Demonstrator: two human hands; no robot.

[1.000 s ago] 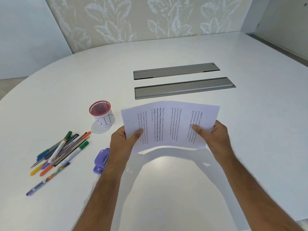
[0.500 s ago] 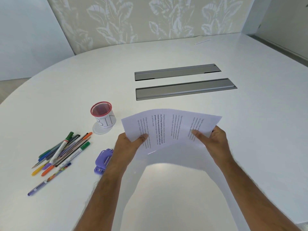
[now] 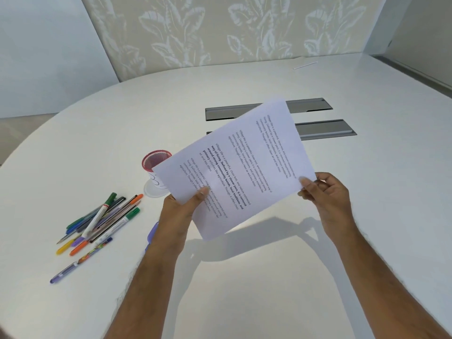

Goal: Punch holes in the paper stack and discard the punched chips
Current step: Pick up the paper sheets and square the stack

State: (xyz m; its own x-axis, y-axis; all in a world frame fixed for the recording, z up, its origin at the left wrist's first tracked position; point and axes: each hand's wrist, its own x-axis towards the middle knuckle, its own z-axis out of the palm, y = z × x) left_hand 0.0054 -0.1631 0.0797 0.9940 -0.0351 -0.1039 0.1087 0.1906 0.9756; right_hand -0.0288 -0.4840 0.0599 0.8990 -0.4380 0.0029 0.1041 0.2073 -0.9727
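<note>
I hold a thin stack of printed white paper (image 3: pixel 244 165) in the air above the white table (image 3: pixel 244 289), tilted so its far corner points up and right. My left hand (image 3: pixel 181 211) pinches the near left edge, thumb on top. My right hand (image 3: pixel 327 194) pinches the right corner with its fingertips. A purple hole punch (image 3: pixel 152 232) lies on the table just left of my left wrist, mostly hidden behind my arm.
A red mesh-rimmed white cup (image 3: pixel 155 167) stands on a round coaster left of the paper, partly hidden by it. Several pens and markers (image 3: pixel 97 221) lie scattered at the left. Two grey cable slots (image 3: pixel 325 129) sit beyond the paper. A thin white stick (image 3: pixel 305 65) lies far back.
The paper has lifted higher and turned from lying crosswise to a diagonal tilt. My right hand shifted from the sheet's lower middle to its right corner. The camera view tipped upward.
</note>
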